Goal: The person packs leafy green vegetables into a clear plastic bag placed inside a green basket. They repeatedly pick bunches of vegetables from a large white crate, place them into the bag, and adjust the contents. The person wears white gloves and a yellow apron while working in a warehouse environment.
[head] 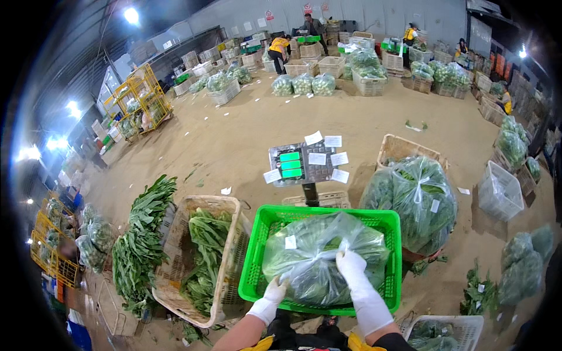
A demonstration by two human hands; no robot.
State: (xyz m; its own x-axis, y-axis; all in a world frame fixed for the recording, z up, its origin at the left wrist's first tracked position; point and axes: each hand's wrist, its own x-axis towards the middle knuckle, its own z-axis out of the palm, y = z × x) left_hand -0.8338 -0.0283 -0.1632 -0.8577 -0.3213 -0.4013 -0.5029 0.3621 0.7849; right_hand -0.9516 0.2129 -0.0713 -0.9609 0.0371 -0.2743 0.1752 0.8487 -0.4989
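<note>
A clear plastic bag of leafy greens (307,281) lies in a bright green plastic crate (248,263), its gathered neck near the middle and a small white label on its upper left. My right hand (351,265), in a white glove, grips the bag just right of the neck. At the bag's lower left edge, my gloved left hand (273,296) pinches the plastic. Behind the crate, a digital scale display (307,163) on a post has three lit green panels and several paper labels bearing writing stuck around it.
To the left stands a dirty plastic crate (173,281) of loose greens, with long leafy stalks (140,245) beside it. Bagged greens (423,197) fill a crate at right. A white crate (500,191) stands beyond. Co-workers (279,48) are among stacked crates at the back.
</note>
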